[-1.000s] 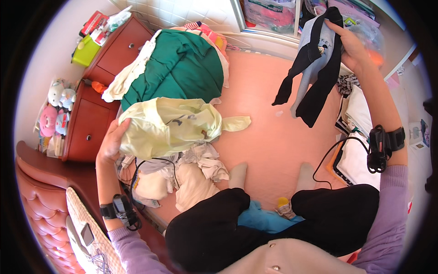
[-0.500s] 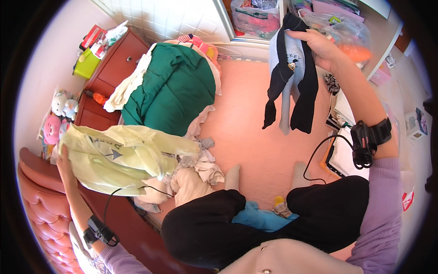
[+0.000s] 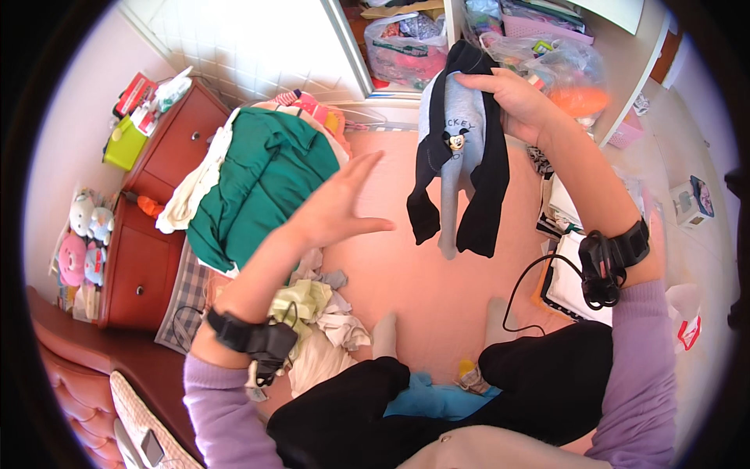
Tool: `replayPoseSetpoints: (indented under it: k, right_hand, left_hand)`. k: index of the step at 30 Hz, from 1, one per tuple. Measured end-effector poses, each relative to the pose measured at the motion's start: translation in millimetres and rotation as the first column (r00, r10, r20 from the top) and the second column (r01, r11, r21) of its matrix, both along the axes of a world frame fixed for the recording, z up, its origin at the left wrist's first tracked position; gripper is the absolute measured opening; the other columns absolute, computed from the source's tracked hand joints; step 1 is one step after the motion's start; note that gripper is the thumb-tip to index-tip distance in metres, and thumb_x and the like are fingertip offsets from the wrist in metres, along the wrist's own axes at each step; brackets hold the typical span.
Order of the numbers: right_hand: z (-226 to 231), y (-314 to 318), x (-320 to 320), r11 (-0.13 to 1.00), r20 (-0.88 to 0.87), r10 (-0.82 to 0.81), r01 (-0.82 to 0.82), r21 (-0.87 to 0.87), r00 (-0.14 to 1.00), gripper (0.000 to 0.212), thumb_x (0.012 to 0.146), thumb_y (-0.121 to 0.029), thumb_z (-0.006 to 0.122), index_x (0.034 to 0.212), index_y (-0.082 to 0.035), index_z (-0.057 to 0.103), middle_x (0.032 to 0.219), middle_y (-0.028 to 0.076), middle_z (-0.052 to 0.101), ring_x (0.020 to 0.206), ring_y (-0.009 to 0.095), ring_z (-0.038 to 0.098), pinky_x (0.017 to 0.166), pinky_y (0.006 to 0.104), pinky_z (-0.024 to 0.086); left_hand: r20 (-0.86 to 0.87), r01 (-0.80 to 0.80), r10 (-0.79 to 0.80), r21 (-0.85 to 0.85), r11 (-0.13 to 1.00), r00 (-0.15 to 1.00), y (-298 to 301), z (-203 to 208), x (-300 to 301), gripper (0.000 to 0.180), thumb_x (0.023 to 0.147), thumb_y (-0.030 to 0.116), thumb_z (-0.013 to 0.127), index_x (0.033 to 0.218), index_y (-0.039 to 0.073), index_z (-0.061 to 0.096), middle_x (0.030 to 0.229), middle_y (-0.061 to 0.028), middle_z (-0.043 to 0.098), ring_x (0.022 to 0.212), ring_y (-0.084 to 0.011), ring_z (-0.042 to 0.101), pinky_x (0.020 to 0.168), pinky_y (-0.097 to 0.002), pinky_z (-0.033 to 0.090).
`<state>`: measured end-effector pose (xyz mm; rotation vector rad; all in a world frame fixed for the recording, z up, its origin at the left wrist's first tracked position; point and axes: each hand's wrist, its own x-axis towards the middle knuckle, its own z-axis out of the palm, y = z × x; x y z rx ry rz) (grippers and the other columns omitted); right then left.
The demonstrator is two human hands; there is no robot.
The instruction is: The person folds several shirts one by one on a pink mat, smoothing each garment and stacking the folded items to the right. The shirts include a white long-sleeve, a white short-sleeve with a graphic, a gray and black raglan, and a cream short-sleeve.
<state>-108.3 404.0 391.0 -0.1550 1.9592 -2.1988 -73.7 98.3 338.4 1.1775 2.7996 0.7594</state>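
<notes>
Garment of grey and black [image 3: 470, 160] is hanging below the right hand [image 3: 516, 98], which is gripping its upper part, and is dangling to the right of the left hand [image 3: 332, 205], which is hovering splayed and empty.

Right hand [image 3: 519, 102] holding black-grey garment [image 3: 470, 164], left hand [image 3: 332, 209] spread, green cloth [image 3: 262, 172]

Head-worn fisheye, looking down past hands [image 3: 332, 207] onto bed [image 3: 383, 266]

Black-and-grey garment [image 3: 470, 160]; limp; aloft
</notes>
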Motion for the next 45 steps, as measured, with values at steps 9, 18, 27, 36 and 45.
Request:
replayPoseSetpoints:
  k: [9,18,27,36,45]
  right_hand:
    - [-36,39,-28,0.981,-0.102,0.017,0.003,0.195,0.995,0.028,0.091,-0.024,0.070,0.111,-0.004,0.068,0.102,0.000,0.068,0.092,0.010,0.062,0.086,0.0282,0.048]
    - [-61,60,-30,0.832,-0.124,0.158,-0.064,0.551,0.980,0.012,0.097,-0.017,0.062,0.100,-0.006,0.066,0.084,-0.010,0.055,0.077,0.002,0.048,0.070,0.0201,0.041]
    - [-44,64,0,0.759,-0.134,0.220,-0.083,0.646,0.966,0.025,0.100,-0.024,0.058,0.085,-0.004,0.058,0.074,-0.011,0.041,0.070,0.002,0.037,0.062,0.0219,0.033]
    - [-64,71,-30,0.634,-0.262,0.380,-0.043,0.772,0.887,0.019,0.100,-0.020,0.057,0.096,-0.003,0.062,0.075,-0.004,0.045,0.072,0.006,0.042,0.066,0.0237,0.037]
    - [-233,58,-75,0.566,-0.248,0.323,0.024,0.824,0.913,0.027,0.089,-0.004,0.060,0.116,-0.004,0.065,0.102,0.014,0.069,0.088,0.021,0.065,0.079,0.0339,0.052]
  left_hand:
    - [0.549,-0.532,0.185,0.581,0.616,0.815,35,-81,-60,0.011,0.099,0.009,0.054,0.101,0.002,0.063,0.080,0.0005,0.061,0.076,-0.0089,0.054,0.075,-0.0243,0.046]
    - [0.527,-0.468,0.034,0.720,0.513,0.849,-13,-34,-60,0.022,0.104,0.017,0.052,0.107,0.001,0.066,0.093,0.0027,0.066,0.080,-0.0024,0.056,0.073,-0.0193,0.047]
    - [0.380,-0.354,0.152,0.548,0.758,0.913,-50,-18,-47,0.026,0.103,0.021,0.056,0.085,0.002,0.063,0.075,0.0093,0.049,0.071,-0.0004,0.039,0.063,-0.0201,0.036]
    - [0.666,-0.368,0.005,0.405,0.837,0.746,-61,-46,-67,0.024,0.102,0.019,0.056,0.085,0.002,0.062,0.075,0.0089,0.053,0.070,-0.0003,0.044,0.064,-0.0203,0.039]
    - [0.123,-0.251,0.233,0.165,0.954,0.965,-51,-184,-109,0.023,0.083,0.006,0.069,0.106,0.002,0.067,0.092,-0.0158,0.070,0.083,-0.0294,0.069,0.076,-0.0372,0.054]
